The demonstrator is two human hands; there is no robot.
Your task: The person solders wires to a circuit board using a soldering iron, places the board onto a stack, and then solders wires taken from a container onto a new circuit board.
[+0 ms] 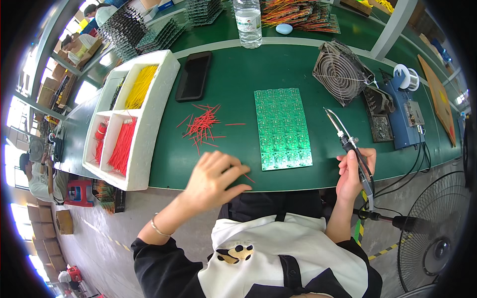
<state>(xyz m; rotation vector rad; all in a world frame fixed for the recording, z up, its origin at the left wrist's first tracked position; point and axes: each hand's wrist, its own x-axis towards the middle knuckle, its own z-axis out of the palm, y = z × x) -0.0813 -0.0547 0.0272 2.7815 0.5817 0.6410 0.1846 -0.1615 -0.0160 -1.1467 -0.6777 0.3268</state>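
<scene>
1. Fingers (233, 166) of the left hand (213, 180) lie spread and flat on the green table (223, 74) near its front edge, gripping nothing; the fingertips rest at or just beside a stray red wire piece (247, 177). The right hand (352, 176) is closed around the handle of a soldering iron (348, 141), tip pointing up and away, held above the table edge.

2. Green circuit board panel (283, 128): lies flat between the two hands, touching neither. Judged thin, stiff and light, but scored into many small boards, so it may snap if flexed. Best taken by its long edges, not the face.

3. White foam tray (159, 94): stands to the left, its compartments holding bundles of yellow wires (140, 87) and red wires (121, 146). Judged very light and easily dented.

4. Soldering iron: rigid, with a trailing cable at the rear. The metal tip is presumably hot; the handle is the only safe hold, as now.

5. Loose red wire pieces (202, 126): scattered on the table between tray and panel, ahead of the left hand. Judged feather-light, thin, bendable and hard to lift off a flat surface; a fingertip pinch at mid-length, or sliding one to the edge, seems most suitable.
</scene>
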